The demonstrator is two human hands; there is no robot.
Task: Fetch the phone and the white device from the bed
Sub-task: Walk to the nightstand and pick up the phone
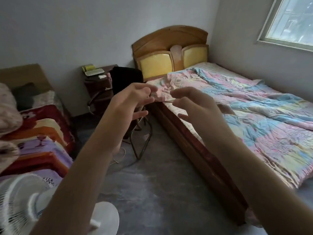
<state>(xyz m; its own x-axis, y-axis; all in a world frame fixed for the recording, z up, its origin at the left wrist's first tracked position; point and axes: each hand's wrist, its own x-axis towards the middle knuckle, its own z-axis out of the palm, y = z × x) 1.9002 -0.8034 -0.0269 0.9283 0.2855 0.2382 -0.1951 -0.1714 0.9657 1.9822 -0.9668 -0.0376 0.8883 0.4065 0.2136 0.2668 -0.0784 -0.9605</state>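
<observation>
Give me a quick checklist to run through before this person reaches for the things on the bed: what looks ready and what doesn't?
1. Both hands free: ok. The left hand and right hand are open and hold nothing.
2. Phone located: not ok. No phone shows on the quilt.
3. White device located: not ok. None is visible on the bed.
4. Things hidden under the quilt's folds: cannot tell.
5. Path to the bed: ok. The floor alongside it is bare; the chair stands off near the headboard.
6. Hands over the bed: not ok. They hover short of its near edge.
</observation>
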